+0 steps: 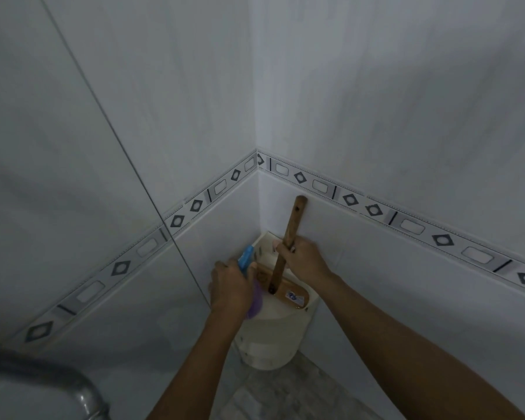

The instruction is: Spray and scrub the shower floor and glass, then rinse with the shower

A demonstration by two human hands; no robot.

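1. Location: corner of two tiled walls, with a patterned border strip (406,225) running along both. A white corner caddy (267,344) is fixed there just above the floor (285,395).
2. Left hand (231,286): fingers wrapped round the spray bottle (245,258). Blue trigger head shows above the hand and purple body below it. The bottle sits at the caddy's left edge; cannot tell whether it has lifted clear.
3. Right hand (303,257): closed round the wooden handle of the scrub brush (294,219), about mid-length. The brush head, with its label, lies low inside the caddy and the handle tip leans near the right wall.
4. Progress, as judged: tool pickup stage only. Both tools are at the caddy, none applied.
5. Floor: the visible grey patch shows no foam or standing water. Light is dim, so this is not certain.
6. Shower glass and shower head: out of view, state unknown.
7. Remaining, as judged: spraying, scrubbing floor and glass, rinsing, i.e. essentially the whole task.
8. Other: a metal pipe (43,377) at lower left, blurred.
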